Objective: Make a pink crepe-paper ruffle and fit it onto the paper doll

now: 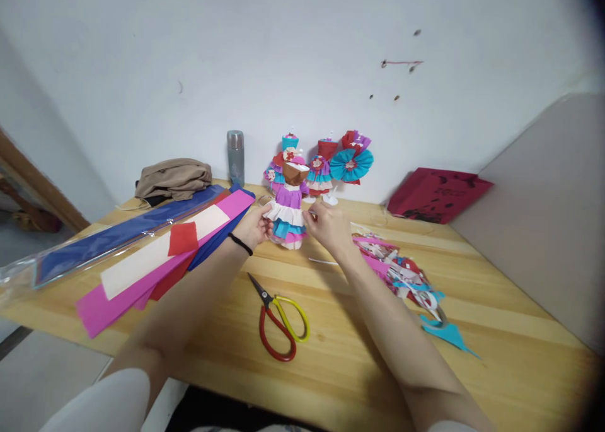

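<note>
A small ruffled crepe-paper dress stands upright in the middle, with a brown top and purple, white, blue and pink tiers. My left hand, a black band at its wrist, has its thumb and curled fingers on the left edge of the white ruffle. On the opposite side, my right hand pinches the skirt's right edge between thumb and forefinger. Nearer to me lie scissors with one red and one yellow handle loop, blades slightly apart. More paper dresses stand just behind.
Long crepe-paper strips in pink, cream, red and blue lie at left. Behind them are a brown cloth and a grey flask. Paper scraps are heaped at right. A dark pink bag leans in the back right corner.
</note>
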Tool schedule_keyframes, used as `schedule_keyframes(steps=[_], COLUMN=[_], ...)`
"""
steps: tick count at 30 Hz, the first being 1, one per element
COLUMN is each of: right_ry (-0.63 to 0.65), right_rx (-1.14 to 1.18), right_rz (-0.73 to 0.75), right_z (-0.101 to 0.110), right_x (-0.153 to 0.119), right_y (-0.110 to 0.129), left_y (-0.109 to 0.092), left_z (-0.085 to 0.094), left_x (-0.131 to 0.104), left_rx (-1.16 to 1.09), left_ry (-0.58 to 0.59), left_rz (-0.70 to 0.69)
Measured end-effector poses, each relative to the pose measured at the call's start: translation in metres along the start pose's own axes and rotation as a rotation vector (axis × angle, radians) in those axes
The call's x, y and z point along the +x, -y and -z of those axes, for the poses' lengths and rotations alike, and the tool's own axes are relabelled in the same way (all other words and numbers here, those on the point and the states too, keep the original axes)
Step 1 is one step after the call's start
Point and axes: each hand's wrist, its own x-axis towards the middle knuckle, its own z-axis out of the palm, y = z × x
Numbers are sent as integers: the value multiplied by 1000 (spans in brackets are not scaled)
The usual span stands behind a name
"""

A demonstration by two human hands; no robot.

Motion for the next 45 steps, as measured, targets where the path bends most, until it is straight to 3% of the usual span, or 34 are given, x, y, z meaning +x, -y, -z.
schedule_keyframes(steps=[3,7,12,18,21,30,39,45], right_ry=[1,6,6,2,1,7,13,23], right_rx=[0,-6,-16,-16,-14,-7,-11,-14], right_rz=[3,-2,-8,-9,-11,-3,8,12], right_z=[0,0,1,-3,-3,-1,-1,-1], right_x=[0,-1,-1,-1,0,-1,0,0], right_y=[0,1,1,-2,-2,-1,-2,-1], left_y=[0,-3,-20,-47,-53,-41,-44,-44], left_z=[2,5,8,6,5,3,13,4], left_x=[1,-1,7,25,30,47,43,43], left_rx=[140,261,369,474,479,396,377,423], left_ry=[-102,-151,-23,361,465,504,593,574], left_rz=[-62,-314,-560,-488,-461,-484,-419,-388])
